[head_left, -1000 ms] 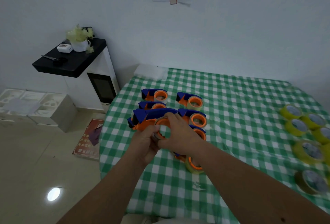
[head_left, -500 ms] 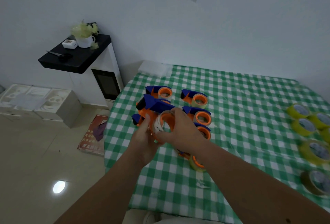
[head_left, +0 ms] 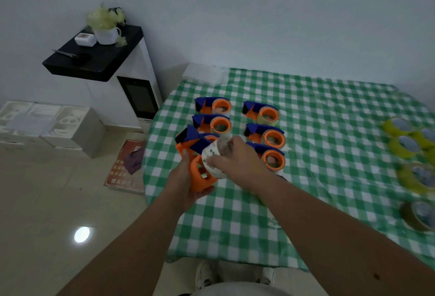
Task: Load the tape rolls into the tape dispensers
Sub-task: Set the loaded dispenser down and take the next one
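Observation:
My left hand [head_left: 182, 183] grips an orange and blue tape dispenser [head_left: 199, 166] held up over the left side of the table. My right hand [head_left: 237, 161] grips a clear tape roll [head_left: 215, 157] with a white printed core, pressed against the dispenser's orange hub. Several loaded dispensers [head_left: 263, 113] stand in two columns on the green checked tablecloth [head_left: 317, 154] behind my hands. Yellow tape rolls [head_left: 404, 146] lie at the table's right edge.
A brownish tape roll [head_left: 417, 215] lies at the right front of the table. Left of the table stands a white cabinet with a black top [head_left: 98, 57], and white foam boxes [head_left: 49, 123] sit on the floor. My shoes [head_left: 207, 274] show under the table's front edge.
Both hands lifted the dispenser up and toward me. The dispenser tilted upright, and the tape roll now sits turned against its side. The camera tipped downward.

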